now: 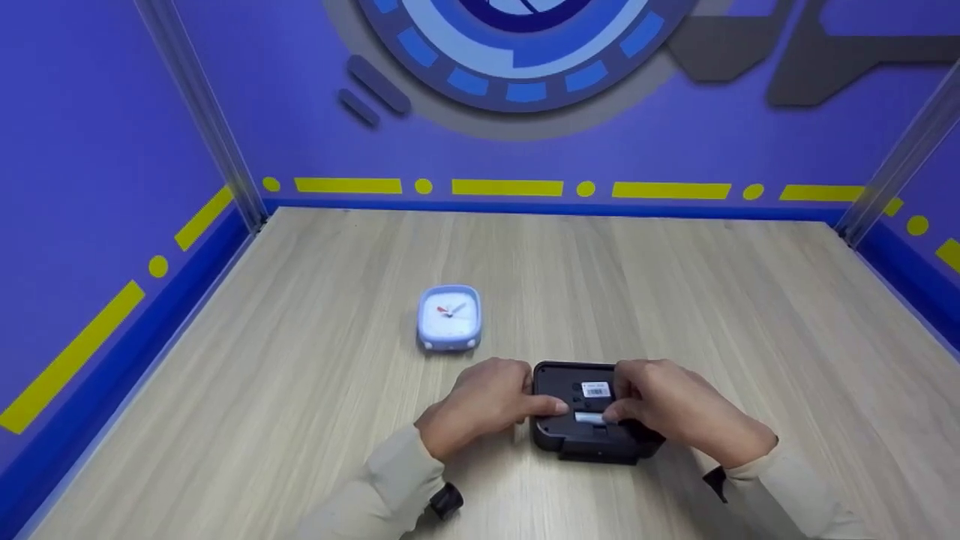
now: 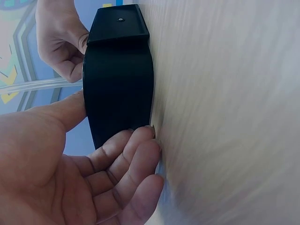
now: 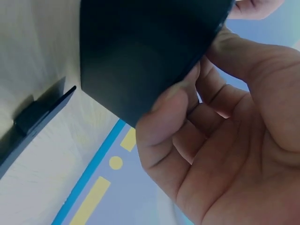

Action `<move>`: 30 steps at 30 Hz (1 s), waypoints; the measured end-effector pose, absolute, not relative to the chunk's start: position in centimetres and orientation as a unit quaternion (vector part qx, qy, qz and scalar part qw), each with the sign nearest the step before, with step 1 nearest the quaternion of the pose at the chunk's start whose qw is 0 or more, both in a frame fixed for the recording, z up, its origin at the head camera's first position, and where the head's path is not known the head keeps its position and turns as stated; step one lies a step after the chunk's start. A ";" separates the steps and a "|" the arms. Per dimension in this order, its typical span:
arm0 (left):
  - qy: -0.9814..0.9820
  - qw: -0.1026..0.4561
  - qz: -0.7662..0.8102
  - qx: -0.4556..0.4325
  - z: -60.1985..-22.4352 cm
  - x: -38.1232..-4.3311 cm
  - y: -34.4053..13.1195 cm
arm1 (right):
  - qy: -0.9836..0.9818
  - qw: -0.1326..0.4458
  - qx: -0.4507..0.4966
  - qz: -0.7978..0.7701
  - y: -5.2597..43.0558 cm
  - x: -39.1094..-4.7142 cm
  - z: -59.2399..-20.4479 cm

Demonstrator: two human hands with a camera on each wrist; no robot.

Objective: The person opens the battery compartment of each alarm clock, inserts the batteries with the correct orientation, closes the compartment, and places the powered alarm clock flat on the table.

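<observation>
A black boxy device (image 1: 555, 442) lies with its back up on the table, showing a barcode label and a recess. In that recess sits a silvery battery (image 1: 588, 417). My left hand (image 1: 487, 394) grips the device's left side, thumb over its back and fingers along the side wall, fingertips close to the tabletop in the left wrist view. With curled fingers, my right hand (image 1: 675, 401) leans over the right half, its thumb tip at the battery's right end. In the right wrist view, its lower fingers (image 3: 164, 112) overlap the device's edge.
A light blue alarm clock (image 1: 449, 316) lies face up beyond my left hand. Beside the device in the right wrist view is a thin black piece with a tab (image 3: 35, 117). Blue panels (image 1: 517, 165) wall in the wooden table (image 1: 300, 322) at the back and sides.
</observation>
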State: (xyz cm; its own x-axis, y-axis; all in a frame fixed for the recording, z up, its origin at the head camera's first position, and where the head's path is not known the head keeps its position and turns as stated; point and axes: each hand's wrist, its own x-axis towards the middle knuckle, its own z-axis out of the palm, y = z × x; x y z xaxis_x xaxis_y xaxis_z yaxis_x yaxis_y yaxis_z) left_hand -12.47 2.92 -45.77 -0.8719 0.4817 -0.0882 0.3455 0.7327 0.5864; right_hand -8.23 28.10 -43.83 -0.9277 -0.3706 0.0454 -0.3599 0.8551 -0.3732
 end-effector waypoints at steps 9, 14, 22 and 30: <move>0.917 0.125 0.307 0.223 -45.7 -12.5 2.9 | 0.971 0.025 -0.168 -0.169 27.6 -8.1 -43.7; 0.915 0.131 0.308 0.225 -45.7 -12.5 2.9 | 0.969 0.025 -0.177 -0.171 27.7 -8.0 -43.8; 0.915 0.135 0.304 0.229 -45.7 -12.5 2.9 | 0.966 0.008 -0.176 -0.191 27.8 -8.0 -44.4; 0.916 0.136 0.301 0.227 -45.7 -12.6 2.9 | 0.977 -0.076 -0.156 -0.123 26.4 -7.5 -45.5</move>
State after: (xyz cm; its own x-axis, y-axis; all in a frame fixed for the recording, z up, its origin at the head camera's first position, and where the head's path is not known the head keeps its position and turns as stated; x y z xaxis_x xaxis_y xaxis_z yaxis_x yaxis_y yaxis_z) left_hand -12.60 2.87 -45.68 -0.8605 0.4970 -0.1122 0.3336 0.7161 0.6132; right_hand -7.51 26.44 -45.52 -0.9396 -0.2864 0.1872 -0.3240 0.9207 -0.2175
